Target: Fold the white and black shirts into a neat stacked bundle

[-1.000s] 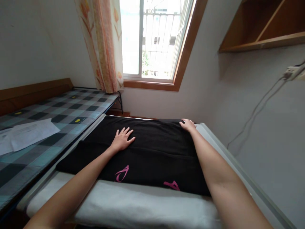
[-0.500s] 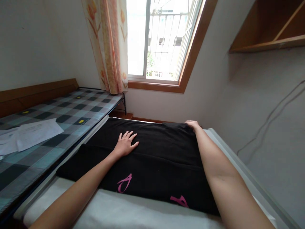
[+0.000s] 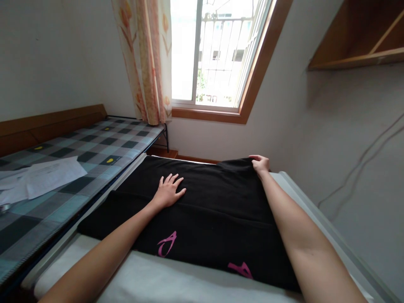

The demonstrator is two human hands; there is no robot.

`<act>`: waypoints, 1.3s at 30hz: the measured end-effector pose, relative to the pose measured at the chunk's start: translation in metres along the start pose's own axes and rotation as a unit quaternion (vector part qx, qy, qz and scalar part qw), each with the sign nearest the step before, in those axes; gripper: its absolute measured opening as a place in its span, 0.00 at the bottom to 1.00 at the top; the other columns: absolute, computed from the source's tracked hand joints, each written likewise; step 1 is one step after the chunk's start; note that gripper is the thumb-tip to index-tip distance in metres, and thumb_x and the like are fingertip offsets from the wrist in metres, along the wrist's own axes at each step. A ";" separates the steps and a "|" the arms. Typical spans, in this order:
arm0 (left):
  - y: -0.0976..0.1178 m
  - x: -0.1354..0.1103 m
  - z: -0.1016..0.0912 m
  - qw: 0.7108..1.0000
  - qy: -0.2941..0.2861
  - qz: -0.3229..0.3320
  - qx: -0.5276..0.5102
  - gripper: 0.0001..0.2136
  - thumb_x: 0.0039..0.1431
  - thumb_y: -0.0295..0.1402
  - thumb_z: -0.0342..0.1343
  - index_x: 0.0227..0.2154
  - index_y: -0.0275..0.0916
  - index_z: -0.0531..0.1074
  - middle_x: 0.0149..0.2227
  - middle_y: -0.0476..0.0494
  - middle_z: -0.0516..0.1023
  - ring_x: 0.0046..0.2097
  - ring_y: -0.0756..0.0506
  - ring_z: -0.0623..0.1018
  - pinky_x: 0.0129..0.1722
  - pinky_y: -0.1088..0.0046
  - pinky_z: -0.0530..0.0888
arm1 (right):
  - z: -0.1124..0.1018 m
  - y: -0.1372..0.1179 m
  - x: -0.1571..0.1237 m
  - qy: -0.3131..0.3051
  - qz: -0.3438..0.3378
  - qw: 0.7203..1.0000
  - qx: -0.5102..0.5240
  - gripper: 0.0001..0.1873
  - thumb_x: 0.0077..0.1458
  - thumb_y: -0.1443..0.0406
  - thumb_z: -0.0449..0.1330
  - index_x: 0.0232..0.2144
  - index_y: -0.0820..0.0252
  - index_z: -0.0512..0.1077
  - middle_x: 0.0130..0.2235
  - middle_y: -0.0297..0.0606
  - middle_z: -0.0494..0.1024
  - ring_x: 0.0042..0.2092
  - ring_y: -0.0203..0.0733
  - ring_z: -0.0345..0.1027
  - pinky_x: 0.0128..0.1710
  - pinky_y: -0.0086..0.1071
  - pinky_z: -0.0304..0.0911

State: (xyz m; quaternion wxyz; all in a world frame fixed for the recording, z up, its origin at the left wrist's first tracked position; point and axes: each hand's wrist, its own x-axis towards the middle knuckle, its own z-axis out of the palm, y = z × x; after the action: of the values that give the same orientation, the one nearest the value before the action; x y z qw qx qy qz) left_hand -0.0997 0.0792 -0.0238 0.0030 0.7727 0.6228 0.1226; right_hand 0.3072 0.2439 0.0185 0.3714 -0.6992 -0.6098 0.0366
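A black cloth with pink printed shapes near its front edge lies spread and folded over a white-topped table. It could be a garment, but its kind does not show for sure. My left hand rests flat on the cloth's left middle, fingers spread. At the far right corner, my right hand pinches the cloth's edge between thumb and fingers and holds that corner slightly raised.
On the left stands a bed with a checkered mattress, papers lying on it. A curtain hangs beside the window. A wooden shelf juts from the right wall, with a cable below it.
My right hand has lifted the cloth's far right corner a little and now grips it with a clearer pinch. My left hand stays flat in the same place on the cloth.
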 end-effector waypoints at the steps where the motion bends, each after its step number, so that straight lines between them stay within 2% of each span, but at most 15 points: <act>1: 0.000 0.000 0.000 1.000 0.001 0.000 0.000 0.28 0.62 0.52 0.43 0.62 0.46 0.61 0.65 0.42 0.59 0.66 0.35 0.55 0.64 0.47 0.49 | -0.003 0.001 -0.002 0.000 -0.012 1.000 0.009 0.20 0.54 0.69 0.49 0.43 0.67 0.77 0.40 0.45 0.80 0.41 0.46 0.73 0.44 0.38 0.66; 6: 0.000 -0.001 0.001 1.000 0.000 0.000 0.000 0.28 0.63 0.52 0.43 0.62 0.45 0.61 0.65 0.41 0.59 0.67 0.35 0.55 0.63 0.46 0.49 | -0.021 0.003 -0.036 -0.034 -0.138 0.989 0.025 0.18 0.49 0.70 0.50 0.34 0.60 0.78 0.42 0.42 0.78 0.44 0.46 0.71 0.48 0.39 0.65; 9: 0.000 -0.001 0.000 1.000 -0.002 0.002 0.001 0.28 0.63 0.52 0.42 0.62 0.45 0.61 0.66 0.41 0.58 0.67 0.35 0.54 0.64 0.47 0.49 | -0.027 0.000 -0.075 -0.112 -0.256 0.960 -0.017 0.15 0.51 0.69 0.50 0.30 0.57 0.78 0.42 0.41 0.77 0.47 0.47 0.69 0.53 0.42 0.61; 11: 0.001 -0.001 0.000 1.000 -0.005 0.002 0.002 0.29 0.63 0.52 0.42 0.62 0.44 0.61 0.66 0.41 0.58 0.67 0.35 0.54 0.64 0.47 0.49 | -0.027 -0.002 -0.097 -0.167 -0.292 0.941 -0.029 0.13 0.55 0.65 0.52 0.35 0.55 0.77 0.43 0.40 0.76 0.48 0.47 0.69 0.55 0.44 0.59; 13: 0.002 -0.001 -0.002 1.000 -0.009 0.001 0.000 0.29 0.63 0.51 0.42 0.62 0.44 0.60 0.66 0.40 0.57 0.67 0.35 0.54 0.63 0.46 0.49 | -0.027 -0.005 -0.106 -0.163 -0.250 0.954 0.001 0.14 0.56 0.59 0.54 0.42 0.55 0.74 0.45 0.41 0.75 0.47 0.48 0.70 0.52 0.43 0.63; 16: 0.002 -0.001 -0.003 1.000 -0.009 -0.001 -0.004 0.28 0.63 0.51 0.42 0.62 0.44 0.61 0.66 0.40 0.58 0.67 0.34 0.54 0.63 0.45 0.50 | -0.027 -0.012 -0.093 -0.089 -0.046 0.991 0.084 0.22 0.58 0.56 0.54 0.51 0.59 0.66 0.44 0.46 0.75 0.40 0.46 0.73 0.44 0.42 0.69; 19: 0.002 -0.001 -0.003 1.000 -0.005 -0.001 -0.008 0.28 0.63 0.51 0.43 0.62 0.44 0.61 0.66 0.40 0.58 0.67 0.34 0.55 0.63 0.46 0.50 | -0.028 -0.022 -0.067 -0.120 0.186 0.963 0.154 0.27 0.58 0.57 0.55 0.57 0.59 0.58 0.45 0.48 0.75 0.30 0.39 0.73 0.34 0.37 0.71; 21: 0.001 0.000 -0.002 1.000 -0.002 -0.002 -0.010 0.27 0.63 0.50 0.44 0.61 0.44 0.62 0.65 0.40 0.59 0.67 0.35 0.55 0.63 0.45 0.50 | -0.027 -0.029 -0.053 -0.149 0.236 0.946 0.166 0.26 0.56 0.59 0.58 0.56 0.60 0.61 0.42 0.48 0.77 0.26 0.38 0.72 0.29 0.35 0.71; 25: 0.000 0.000 0.000 1.000 0.002 -0.001 -0.020 0.27 0.62 0.50 0.45 0.61 0.43 0.63 0.65 0.39 0.59 0.66 0.34 0.55 0.63 0.45 0.49 | -0.023 -0.045 -0.041 -0.155 0.228 0.946 0.169 0.17 0.48 0.65 0.63 0.42 0.65 0.73 0.31 0.44 0.78 0.27 0.40 0.71 0.27 0.33 0.69; 28: 0.000 0.001 0.000 1.000 0.007 0.000 -0.029 0.27 0.62 0.49 0.46 0.61 0.43 0.63 0.65 0.39 0.60 0.66 0.34 0.55 0.63 0.45 0.49 | -0.024 -0.064 -0.038 -0.120 0.189 0.956 0.191 0.14 0.46 0.67 0.62 0.38 0.64 0.75 0.31 0.41 0.78 0.34 0.41 0.72 0.33 0.31 0.68; 32: 0.000 0.001 -0.001 0.999 0.002 -0.002 -0.037 0.27 0.62 0.50 0.46 0.61 0.43 0.63 0.65 0.38 0.59 0.66 0.34 0.55 0.63 0.44 0.48 | -0.047 -0.087 -0.047 -0.074 0.009 0.956 0.282 0.14 0.51 0.60 0.58 0.37 0.61 0.78 0.37 0.40 0.80 0.42 0.42 0.72 0.44 0.32 0.66; 33: 0.000 0.001 -0.001 0.999 -0.001 -0.002 -0.038 0.28 0.62 0.50 0.46 0.61 0.43 0.63 0.65 0.38 0.59 0.66 0.34 0.55 0.63 0.44 0.48 | -0.056 -0.089 -0.054 -0.104 -0.047 0.950 0.291 0.15 0.50 0.58 0.58 0.35 0.60 0.79 0.37 0.40 0.80 0.42 0.43 0.72 0.45 0.33 0.65; 35: 0.000 0.001 -0.003 0.999 -0.006 -0.001 -0.039 0.28 0.62 0.50 0.46 0.61 0.43 0.63 0.65 0.38 0.59 0.66 0.33 0.55 0.63 0.44 0.48 | -0.074 -0.088 -0.073 -0.260 -0.123 0.925 0.249 0.14 0.48 0.56 0.61 0.29 0.59 0.80 0.34 0.38 0.81 0.41 0.44 0.72 0.47 0.34 0.64; 37: 0.000 0.001 -0.003 0.999 -0.008 0.000 -0.039 0.28 0.62 0.49 0.46 0.61 0.43 0.62 0.65 0.38 0.59 0.66 0.33 0.55 0.63 0.44 0.48 | -0.088 -0.080 -0.093 -0.432 -0.133 0.873 0.184 0.14 0.45 0.55 0.64 0.28 0.59 0.81 0.32 0.37 0.81 0.39 0.44 0.73 0.44 0.34 0.65; 39: 0.000 0.001 -0.004 0.999 -0.010 -0.001 -0.041 0.27 0.62 0.49 0.46 0.61 0.43 0.63 0.65 0.38 0.59 0.67 0.33 0.54 0.63 0.44 0.48 | -0.096 -0.069 -0.108 -0.523 -0.115 0.834 0.136 0.15 0.43 0.54 0.67 0.30 0.59 0.81 0.32 0.38 0.81 0.36 0.44 0.73 0.39 0.33 0.66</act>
State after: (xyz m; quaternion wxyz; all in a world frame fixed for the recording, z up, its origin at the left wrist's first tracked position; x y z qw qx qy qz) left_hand -0.0999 0.0793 -0.0201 0.0414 0.7724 0.6180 0.1405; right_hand 0.2709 0.1023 0.0832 0.0900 -0.4433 -0.7777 0.4365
